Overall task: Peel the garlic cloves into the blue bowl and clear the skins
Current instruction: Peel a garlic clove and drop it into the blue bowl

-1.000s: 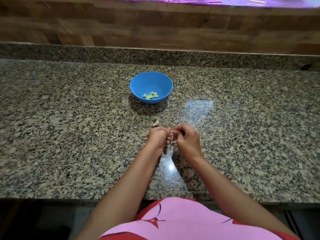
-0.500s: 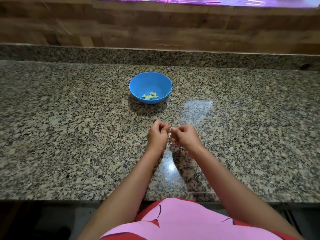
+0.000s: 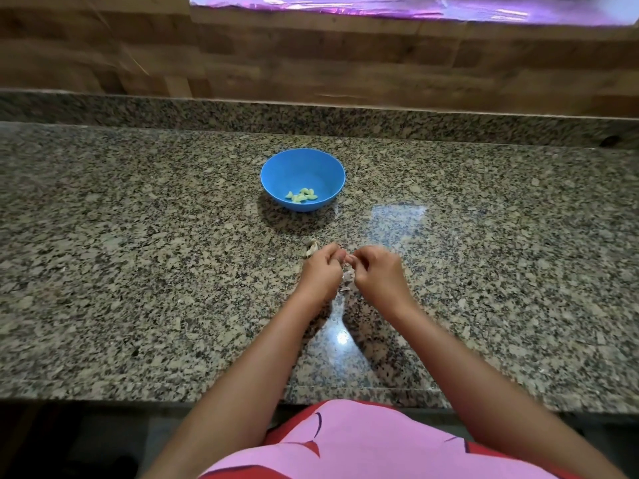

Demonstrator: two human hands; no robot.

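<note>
A blue bowl (image 3: 324, 164) stands on the granite counter and holds several peeled pale-green garlic cloves (image 3: 302, 196). Nearer to me, my left hand (image 3: 322, 267) and my right hand (image 3: 377, 273) meet fingertip to fingertip over the counter, both pinching one small garlic clove (image 3: 348, 260) that is mostly hidden by the fingers. Papery skin (image 3: 346, 276) hangs or lies between and below the hands. An unpeeled garlic piece (image 3: 312, 248) lies on the counter just beyond my left hand.
The granite counter (image 3: 138, 271) runs wide on both sides, with a raised granite ledge (image 3: 449, 127) and a wood-look wall behind. Its front edge is near my pink shirt (image 3: 363, 444).
Both hands keep working the same clove and have shifted slightly; the garlic piece beyond my left hand, hidden half a second ago, shows again.
</note>
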